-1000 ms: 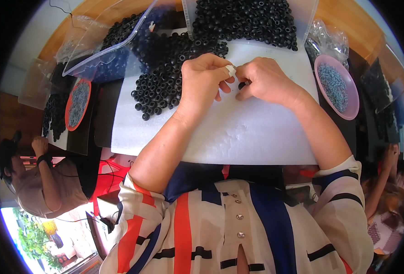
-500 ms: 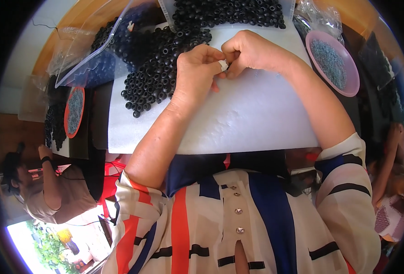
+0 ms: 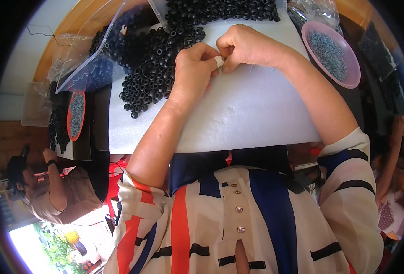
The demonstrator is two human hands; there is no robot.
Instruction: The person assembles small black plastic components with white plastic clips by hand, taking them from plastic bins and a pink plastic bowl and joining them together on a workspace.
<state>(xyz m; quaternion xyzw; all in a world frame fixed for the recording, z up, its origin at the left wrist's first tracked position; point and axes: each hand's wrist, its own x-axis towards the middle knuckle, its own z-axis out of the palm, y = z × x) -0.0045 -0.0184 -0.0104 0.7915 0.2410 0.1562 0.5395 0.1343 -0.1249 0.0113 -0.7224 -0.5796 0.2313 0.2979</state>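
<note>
My left hand [image 3: 191, 67] and my right hand [image 3: 247, 47] meet above the white foam sheet [image 3: 252, 114], fingertips almost touching. Both are closed in a pinch. Between them shows a small white piece [image 3: 219, 61] at the left fingertips; whether it is held or wrapped round a finger, I cannot tell. Anything else in the pinch is hidden by the fingers. Just left of my left hand spreads a pile of small black ring-shaped parts [image 3: 154, 73], loose on the sheet.
A clear bin [image 3: 286, 7] with more black rings stands at the far edge; another clear bin [image 3: 92, 59] tilts at left. A pink bowl [image 3: 355, 77] and an orange bowl [image 3: 69, 121] hold small blue-grey pieces. Clear plastic bags [image 3: 318, 11] lie far right. Co-workers sit at both sides.
Both hands have shifted slightly up and left in the picture, still pinched together. The whole view has moved a little; the white piece remains between the fingers.
</note>
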